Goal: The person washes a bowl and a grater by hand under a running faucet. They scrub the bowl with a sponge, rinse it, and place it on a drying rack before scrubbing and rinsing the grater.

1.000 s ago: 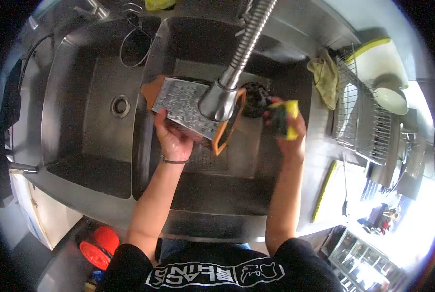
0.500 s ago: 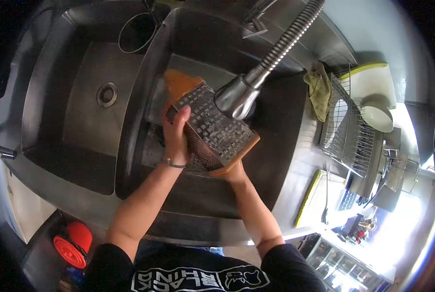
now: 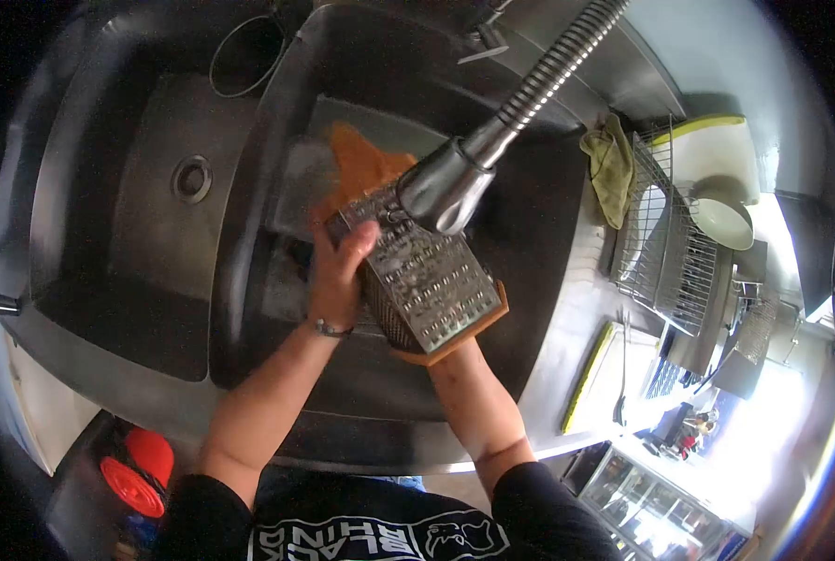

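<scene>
Gripping the box grater (image 3: 438, 273) beneath the spray nozzle (image 3: 447, 185) with my left hand (image 3: 335, 277); my right hand's hidden, can't tell its grip! If my thumb (image 3: 359, 243) slips, those coarse teeth (image 3: 450, 304) could scrape it.

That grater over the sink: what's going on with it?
A person is holding a metal grater at a slant, its toothed face up, in the right-hand sink basin. Their left hand grips it near the orange handle, thumb on the metal. The right forearm reaches to the other end, but the grater hides that hand. The spray head hangs over the grater; I can't tell whether water is running.
</scene>
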The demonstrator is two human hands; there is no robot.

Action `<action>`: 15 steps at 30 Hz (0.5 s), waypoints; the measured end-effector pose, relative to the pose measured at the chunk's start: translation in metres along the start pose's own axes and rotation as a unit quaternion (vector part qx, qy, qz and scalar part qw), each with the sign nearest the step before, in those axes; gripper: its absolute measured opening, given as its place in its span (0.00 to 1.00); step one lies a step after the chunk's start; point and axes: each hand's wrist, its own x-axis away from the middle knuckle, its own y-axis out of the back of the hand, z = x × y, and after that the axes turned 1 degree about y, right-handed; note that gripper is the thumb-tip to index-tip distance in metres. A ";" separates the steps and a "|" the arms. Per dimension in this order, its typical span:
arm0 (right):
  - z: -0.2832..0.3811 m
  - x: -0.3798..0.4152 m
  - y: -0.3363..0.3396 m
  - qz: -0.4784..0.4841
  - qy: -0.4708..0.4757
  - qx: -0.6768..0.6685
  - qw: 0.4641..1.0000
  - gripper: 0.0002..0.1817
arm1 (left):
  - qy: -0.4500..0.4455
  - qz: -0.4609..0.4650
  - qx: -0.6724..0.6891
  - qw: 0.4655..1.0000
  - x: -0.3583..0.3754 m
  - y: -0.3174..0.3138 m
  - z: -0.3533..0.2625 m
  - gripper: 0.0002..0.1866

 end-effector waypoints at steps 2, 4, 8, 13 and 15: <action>0.007 0.003 -0.022 -0.047 -0.009 0.004 0.999 0.17 | -0.044 -0.015 -0.090 0.995 0.009 -0.003 -0.002 0.40; -0.002 0.005 -0.010 -0.017 0.019 0.011 1.000 0.14 | -0.034 0.009 -0.087 0.996 0.012 0.003 -0.004 0.40; -0.013 0.012 0.012 0.019 0.146 0.518 0.842 0.15 | -0.010 0.036 0.017 0.999 0.004 -0.003 -0.008 0.39; -0.009 0.017 0.011 0.041 0.070 0.305 0.949 0.17 | -0.036 0.053 -0.062 0.996 0.007 0.009 -0.001 0.39; -0.009 0.015 0.008 0.050 0.041 0.211 0.975 0.18 | -0.053 0.086 -0.001 0.995 0.003 0.008 -0.005 0.40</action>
